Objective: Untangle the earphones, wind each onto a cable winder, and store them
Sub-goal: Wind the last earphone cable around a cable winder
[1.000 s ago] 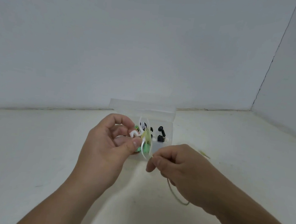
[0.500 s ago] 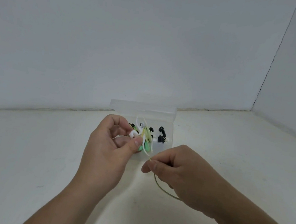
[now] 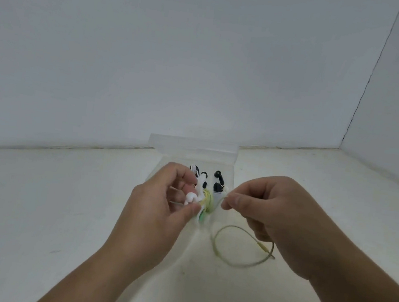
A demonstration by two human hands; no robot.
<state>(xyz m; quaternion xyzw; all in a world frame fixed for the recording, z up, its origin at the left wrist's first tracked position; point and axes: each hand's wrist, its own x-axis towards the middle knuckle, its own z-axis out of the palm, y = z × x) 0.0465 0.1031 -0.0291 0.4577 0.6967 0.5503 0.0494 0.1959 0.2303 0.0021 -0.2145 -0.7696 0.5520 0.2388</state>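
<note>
In the head view, mid-frame, our left grip (image 3: 160,210) curls round the winder (image 3: 202,217). Our right grip (image 3: 268,212) pinches the yellow-green earphone cable (image 3: 206,199). Slack loops on the bench (image 3: 64,210), below the clear box (image 3: 194,147).

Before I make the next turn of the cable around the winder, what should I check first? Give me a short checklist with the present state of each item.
1. Left hand grips the cable winder: ok.
2. Right hand pinches the yellow-green cable close to the winder: ok.
3. Loose cable forms one open loop, no knot visible: ok.
4. Cable fully wound: not ok; the loop and the plug are loose.
5. White earbuds fixed on the winder: cannot tell.
6. Clear box open for storing: ok.
</note>
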